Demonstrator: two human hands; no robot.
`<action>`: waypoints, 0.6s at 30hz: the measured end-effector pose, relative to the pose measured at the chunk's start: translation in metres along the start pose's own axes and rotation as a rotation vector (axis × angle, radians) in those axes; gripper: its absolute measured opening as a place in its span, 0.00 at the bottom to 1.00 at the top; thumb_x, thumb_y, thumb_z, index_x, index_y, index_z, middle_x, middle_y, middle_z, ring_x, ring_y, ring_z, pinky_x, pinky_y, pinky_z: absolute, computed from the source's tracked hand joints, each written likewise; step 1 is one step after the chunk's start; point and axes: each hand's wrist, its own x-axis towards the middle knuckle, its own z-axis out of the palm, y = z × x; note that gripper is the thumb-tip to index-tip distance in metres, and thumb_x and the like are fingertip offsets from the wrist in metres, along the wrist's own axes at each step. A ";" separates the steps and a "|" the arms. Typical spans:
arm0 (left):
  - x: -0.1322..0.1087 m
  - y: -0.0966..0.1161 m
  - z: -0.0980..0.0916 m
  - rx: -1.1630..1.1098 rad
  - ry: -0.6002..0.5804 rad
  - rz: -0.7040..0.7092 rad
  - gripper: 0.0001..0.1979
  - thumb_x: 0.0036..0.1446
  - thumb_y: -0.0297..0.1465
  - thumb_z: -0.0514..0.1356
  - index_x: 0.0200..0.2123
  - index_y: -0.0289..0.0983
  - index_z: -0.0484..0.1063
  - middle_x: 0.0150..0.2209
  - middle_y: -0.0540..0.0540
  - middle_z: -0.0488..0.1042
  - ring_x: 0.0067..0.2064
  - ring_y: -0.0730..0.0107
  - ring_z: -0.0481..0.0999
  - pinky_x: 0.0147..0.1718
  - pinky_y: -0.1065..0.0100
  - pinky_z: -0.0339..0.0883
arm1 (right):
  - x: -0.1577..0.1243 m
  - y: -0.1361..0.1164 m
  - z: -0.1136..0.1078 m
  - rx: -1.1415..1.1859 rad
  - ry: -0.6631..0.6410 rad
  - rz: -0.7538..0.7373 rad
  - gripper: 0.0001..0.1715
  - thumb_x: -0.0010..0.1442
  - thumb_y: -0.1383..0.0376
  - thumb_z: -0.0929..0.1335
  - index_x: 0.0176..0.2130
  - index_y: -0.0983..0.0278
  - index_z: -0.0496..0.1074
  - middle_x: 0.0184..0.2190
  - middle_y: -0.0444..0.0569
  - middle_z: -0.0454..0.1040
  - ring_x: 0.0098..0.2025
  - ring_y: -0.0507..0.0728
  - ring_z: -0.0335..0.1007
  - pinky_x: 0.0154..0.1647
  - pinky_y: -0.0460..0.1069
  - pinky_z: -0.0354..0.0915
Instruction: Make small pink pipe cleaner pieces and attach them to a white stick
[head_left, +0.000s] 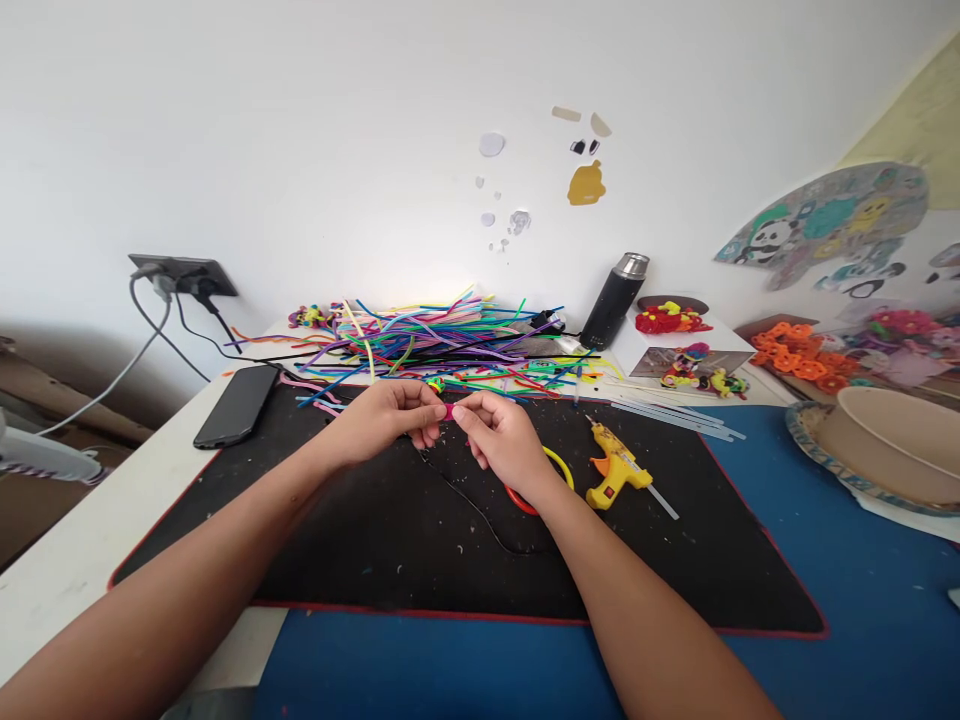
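Note:
Over the black mat (360, 540), both of my hands meet at a small magenta piece (449, 411), too small and covered to name. My left hand (394, 418) pinches its left end between thumb and fingertips. The other end is pinched by my right hand (501, 440), fingers curled. Just behind the fingers, a small yellow and green thing (435, 385) shows in part. A curved yellow and red thing (561, 465) lies partly hidden behind my right wrist. To the right of that hand rests a yellow hot glue gun (619, 468) with a glue stick in its back.
A heap of coloured pipe cleaners (442, 335) lies along the wall. Near it stands a black flask (615, 300). Clear glue sticks (675, 415) lie at the mat's right, a phone (238, 405) at its left. A thin black cord (480, 515) crosses the mat.

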 end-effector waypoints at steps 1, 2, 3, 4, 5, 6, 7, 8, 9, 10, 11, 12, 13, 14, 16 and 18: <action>0.000 0.000 0.000 0.004 -0.004 -0.003 0.20 0.52 0.49 0.71 0.29 0.37 0.77 0.26 0.47 0.80 0.27 0.67 0.78 0.29 0.66 0.75 | 0.000 0.001 0.000 -0.012 -0.011 -0.004 0.17 0.65 0.50 0.70 0.40 0.61 0.74 0.19 0.37 0.67 0.17 0.50 0.61 0.16 0.44 0.58; 0.000 0.001 0.001 0.009 -0.003 -0.004 0.20 0.52 0.49 0.71 0.29 0.37 0.77 0.26 0.46 0.80 0.27 0.66 0.78 0.30 0.66 0.76 | 0.000 0.002 0.000 -0.029 -0.014 -0.011 0.16 0.66 0.51 0.69 0.41 0.61 0.74 0.20 0.37 0.67 0.17 0.49 0.61 0.17 0.44 0.58; 0.000 0.001 0.002 0.015 0.002 -0.002 0.20 0.52 0.49 0.71 0.29 0.37 0.77 0.26 0.46 0.81 0.27 0.66 0.78 0.30 0.65 0.76 | 0.000 0.003 0.000 -0.054 -0.010 -0.019 0.15 0.66 0.52 0.69 0.41 0.61 0.74 0.20 0.38 0.68 0.16 0.49 0.60 0.17 0.45 0.57; 0.000 0.000 0.003 0.024 0.011 0.003 0.20 0.52 0.49 0.71 0.30 0.37 0.77 0.27 0.46 0.81 0.27 0.66 0.79 0.30 0.65 0.76 | -0.001 0.004 0.000 -0.081 0.000 -0.026 0.14 0.67 0.52 0.69 0.40 0.61 0.74 0.21 0.38 0.68 0.16 0.49 0.60 0.17 0.45 0.56; -0.001 -0.001 0.004 0.034 0.025 0.011 0.20 0.52 0.49 0.71 0.30 0.37 0.77 0.27 0.46 0.81 0.27 0.66 0.79 0.30 0.65 0.77 | -0.001 0.005 0.000 -0.106 0.014 -0.028 0.14 0.67 0.53 0.69 0.39 0.61 0.74 0.21 0.38 0.69 0.16 0.49 0.59 0.17 0.45 0.55; -0.001 -0.002 0.006 0.048 0.039 0.018 0.20 0.53 0.49 0.71 0.31 0.37 0.77 0.27 0.46 0.81 0.28 0.65 0.79 0.31 0.64 0.77 | -0.001 0.005 0.001 -0.124 0.026 -0.024 0.13 0.67 0.54 0.69 0.38 0.61 0.73 0.21 0.39 0.69 0.15 0.49 0.59 0.16 0.45 0.54; -0.001 -0.003 0.007 0.063 0.054 0.027 0.20 0.54 0.49 0.70 0.32 0.37 0.77 0.28 0.46 0.82 0.28 0.65 0.80 0.31 0.64 0.77 | -0.001 0.005 0.001 -0.131 0.035 -0.015 0.13 0.66 0.54 0.69 0.37 0.61 0.73 0.21 0.39 0.69 0.15 0.48 0.59 0.16 0.45 0.53; -0.002 -0.005 0.009 0.081 0.068 0.035 0.20 0.55 0.49 0.70 0.33 0.37 0.77 0.28 0.45 0.82 0.28 0.65 0.80 0.32 0.64 0.77 | -0.002 0.004 0.002 -0.129 0.039 -0.002 0.13 0.66 0.55 0.69 0.36 0.61 0.73 0.21 0.39 0.70 0.15 0.48 0.58 0.16 0.45 0.52; -0.002 -0.006 0.011 0.100 0.084 0.045 0.19 0.56 0.48 0.69 0.33 0.37 0.77 0.28 0.46 0.82 0.29 0.65 0.80 0.32 0.64 0.77 | -0.002 0.003 0.002 -0.118 0.042 0.012 0.12 0.66 0.55 0.69 0.36 0.61 0.73 0.21 0.39 0.69 0.15 0.48 0.58 0.16 0.45 0.51; -0.003 -0.008 0.013 0.118 0.101 0.057 0.19 0.57 0.48 0.68 0.34 0.37 0.77 0.29 0.46 0.82 0.30 0.65 0.80 0.33 0.64 0.76 | -0.001 0.002 0.002 -0.101 0.043 0.028 0.13 0.65 0.55 0.69 0.35 0.61 0.73 0.21 0.39 0.69 0.14 0.48 0.57 0.16 0.45 0.50; -0.003 -0.010 0.015 0.137 0.114 0.070 0.18 0.59 0.47 0.67 0.35 0.37 0.76 0.29 0.46 0.81 0.30 0.64 0.80 0.33 0.64 0.76 | -0.001 0.001 0.003 -0.081 0.043 0.045 0.13 0.64 0.55 0.70 0.34 0.61 0.72 0.20 0.39 0.68 0.14 0.48 0.57 0.15 0.45 0.50; -0.003 -0.012 0.016 0.158 0.128 0.085 0.17 0.60 0.47 0.66 0.35 0.37 0.76 0.29 0.46 0.81 0.31 0.64 0.80 0.34 0.65 0.75 | -0.001 0.001 0.003 -0.057 0.043 0.063 0.13 0.63 0.55 0.70 0.34 0.61 0.72 0.19 0.38 0.67 0.14 0.48 0.57 0.15 0.45 0.49; -0.004 -0.014 0.018 0.180 0.142 0.103 0.16 0.61 0.46 0.65 0.35 0.38 0.76 0.29 0.47 0.81 0.31 0.64 0.80 0.34 0.65 0.74 | 0.000 0.001 0.003 -0.034 0.042 0.079 0.13 0.63 0.54 0.70 0.33 0.61 0.72 0.18 0.38 0.67 0.13 0.48 0.57 0.14 0.45 0.49; -0.004 -0.016 0.019 0.203 0.154 0.122 0.16 0.62 0.46 0.65 0.36 0.38 0.76 0.29 0.47 0.81 0.31 0.64 0.80 0.34 0.66 0.73 | 0.001 0.001 0.002 -0.013 0.039 0.094 0.13 0.62 0.54 0.70 0.33 0.61 0.71 0.18 0.37 0.67 0.13 0.48 0.56 0.14 0.45 0.50; -0.003 -0.021 0.021 0.243 0.181 0.161 0.14 0.63 0.44 0.63 0.36 0.39 0.76 0.30 0.48 0.80 0.32 0.64 0.79 0.34 0.66 0.72 | 0.002 0.002 0.002 0.015 0.036 0.111 0.13 0.62 0.54 0.70 0.34 0.62 0.71 0.17 0.37 0.66 0.12 0.48 0.56 0.14 0.45 0.50; -0.003 -0.025 0.024 0.277 0.211 0.197 0.13 0.64 0.43 0.62 0.36 0.39 0.76 0.30 0.48 0.80 0.32 0.65 0.79 0.34 0.67 0.71 | 0.003 0.004 0.001 0.026 0.038 0.121 0.13 0.62 0.55 0.70 0.34 0.62 0.71 0.15 0.36 0.65 0.11 0.48 0.55 0.13 0.45 0.49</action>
